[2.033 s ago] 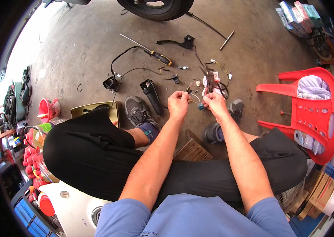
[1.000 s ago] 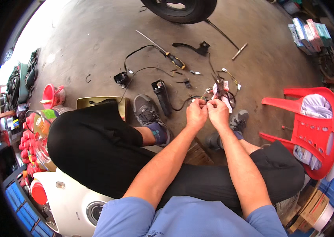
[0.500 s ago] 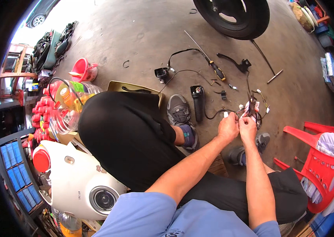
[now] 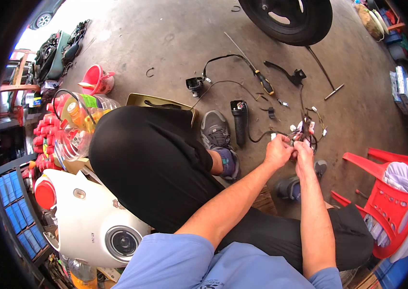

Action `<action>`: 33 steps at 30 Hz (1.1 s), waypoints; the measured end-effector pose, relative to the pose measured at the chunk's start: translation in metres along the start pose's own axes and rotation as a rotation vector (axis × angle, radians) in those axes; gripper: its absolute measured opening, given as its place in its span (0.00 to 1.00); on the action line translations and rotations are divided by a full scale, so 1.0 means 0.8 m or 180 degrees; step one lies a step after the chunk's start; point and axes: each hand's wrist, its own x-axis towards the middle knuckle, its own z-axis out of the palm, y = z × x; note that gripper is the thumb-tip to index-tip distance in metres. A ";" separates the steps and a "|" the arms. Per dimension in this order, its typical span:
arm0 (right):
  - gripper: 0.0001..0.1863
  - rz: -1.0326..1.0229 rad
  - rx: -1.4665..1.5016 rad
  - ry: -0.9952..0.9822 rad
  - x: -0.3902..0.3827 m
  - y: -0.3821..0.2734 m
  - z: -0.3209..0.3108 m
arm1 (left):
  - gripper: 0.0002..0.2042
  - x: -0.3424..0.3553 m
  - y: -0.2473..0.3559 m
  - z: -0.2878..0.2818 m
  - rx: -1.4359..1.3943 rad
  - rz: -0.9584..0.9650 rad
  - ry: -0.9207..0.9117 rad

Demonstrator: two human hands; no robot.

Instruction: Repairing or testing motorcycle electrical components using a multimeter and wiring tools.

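My left hand (image 4: pixel 277 153) and my right hand (image 4: pixel 303 153) meet over a bundle of thin wires and small connectors (image 4: pixel 304 126), fingertips pinched on a small wire piece too small to make out clearly. Just beyond lie the wire tangle and dark pliers-like metal (image 4: pixel 307 120). To the left of my hands is a black handlebar grip (image 4: pixel 239 123) with a cable. Farther off lie a black switch housing (image 4: pixel 195 86), a yellow-and-black screwdriver (image 4: pixel 264 83), a black brake lever (image 4: pixel 290 73) and a small black clamp (image 4: pixel 271 113).
A tire (image 4: pixel 286 29) and T-handle tool (image 4: pixel 333 91) lie ahead. My knees frame the work. A red chair (image 4: pixel 396 202) is at right; at left are a white panel (image 4: pixel 93 221), a pink bucket (image 4: pixel 99 78), jugs and an open tin tray (image 4: pixel 141 100).
Over two seconds the view swings left, shifting the floor items rightward in the picture. My hands have drawn together, with their fingertips now nearly touching at the wires.
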 end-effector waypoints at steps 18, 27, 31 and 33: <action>0.04 -0.0184 -0.0081 0.0081 -0.001 -0.003 -0.001 | 0.12 0.006 -0.003 0.006 -0.1055 -0.0164 -0.0555; 0.06 -0.0248 -0.0204 0.0291 -0.003 -0.004 -0.004 | 0.12 0.004 0.002 0.007 -0.1180 -0.0119 -0.0647; 0.08 -0.0320 -0.0288 0.0240 -0.005 -0.005 0.004 | 0.12 0.008 -0.005 0.007 -0.1322 -0.0005 -0.0555; 0.10 -0.0696 -0.0708 0.0246 0.000 0.001 0.003 | 0.12 0.010 -0.010 0.010 -0.1216 0.0090 -0.0532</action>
